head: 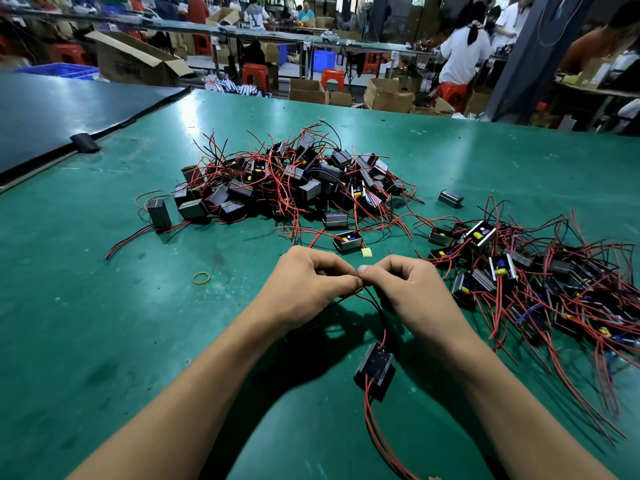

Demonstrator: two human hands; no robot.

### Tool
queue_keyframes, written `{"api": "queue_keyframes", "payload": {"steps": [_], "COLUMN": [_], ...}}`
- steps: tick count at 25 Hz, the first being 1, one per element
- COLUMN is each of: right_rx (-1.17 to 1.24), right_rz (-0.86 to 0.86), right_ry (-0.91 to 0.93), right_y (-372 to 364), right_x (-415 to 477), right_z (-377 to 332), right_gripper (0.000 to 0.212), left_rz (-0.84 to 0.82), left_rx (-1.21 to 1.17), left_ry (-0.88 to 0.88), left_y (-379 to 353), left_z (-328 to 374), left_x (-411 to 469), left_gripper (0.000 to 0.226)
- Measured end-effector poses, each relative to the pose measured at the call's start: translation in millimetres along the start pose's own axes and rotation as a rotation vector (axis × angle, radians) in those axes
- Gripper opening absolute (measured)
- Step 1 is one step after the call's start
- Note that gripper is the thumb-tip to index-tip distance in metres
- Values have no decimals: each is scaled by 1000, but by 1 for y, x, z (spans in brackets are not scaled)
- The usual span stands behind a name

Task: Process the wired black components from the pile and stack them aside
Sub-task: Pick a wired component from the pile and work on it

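A big pile of black components (287, 181) with red and black wires lies in the middle of the green table (104, 306). A second, flatter heap of components (540, 289) spreads at the right. My left hand (308, 285) and my right hand (405, 289) meet thumb to thumb in front of me, both pinching the red and black wires of one black component (374, 370). That component hangs below my hands, tilted, with two more red wires trailing toward me.
A yellow rubber band (201, 278) lies left of my hands, and a small yellow tape scrap (366, 252) sits just beyond them. A lone black block (450, 198) rests between the heaps. A dark mat (52, 112) covers the far left. People work at benches behind.
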State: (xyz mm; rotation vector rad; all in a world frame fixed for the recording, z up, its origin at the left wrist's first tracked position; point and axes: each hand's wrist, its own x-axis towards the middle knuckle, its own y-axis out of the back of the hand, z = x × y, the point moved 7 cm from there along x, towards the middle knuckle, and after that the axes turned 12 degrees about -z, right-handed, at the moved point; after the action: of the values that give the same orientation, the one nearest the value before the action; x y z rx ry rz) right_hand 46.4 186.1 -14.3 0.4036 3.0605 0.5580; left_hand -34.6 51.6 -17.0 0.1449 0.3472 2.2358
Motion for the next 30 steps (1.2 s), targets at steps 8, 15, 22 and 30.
{"api": "queue_keyframes", "payload": {"steps": [8, 15, 22, 30], "right_rx": [-116, -170, -149, -86], "right_rz": [-145, -119, -96, -84], "right_ry": [219, 242, 236, 202], "right_y": [2, 4, 6, 8], "right_x": [-5, -4, -3, -2], "right_z": [-12, -10, -7, -4], "right_gripper": [28, 22, 19, 10], "left_rz": [16, -44, -44, -76], "left_rx": [-29, -80, -81, -156], "left_ry": [14, 6, 3, 12], "left_y": [5, 3, 4, 3], "left_z": [-3, 0, 1, 1], "left_x": [0, -3, -1, -1], "left_gripper": [8, 7, 4, 4]}}
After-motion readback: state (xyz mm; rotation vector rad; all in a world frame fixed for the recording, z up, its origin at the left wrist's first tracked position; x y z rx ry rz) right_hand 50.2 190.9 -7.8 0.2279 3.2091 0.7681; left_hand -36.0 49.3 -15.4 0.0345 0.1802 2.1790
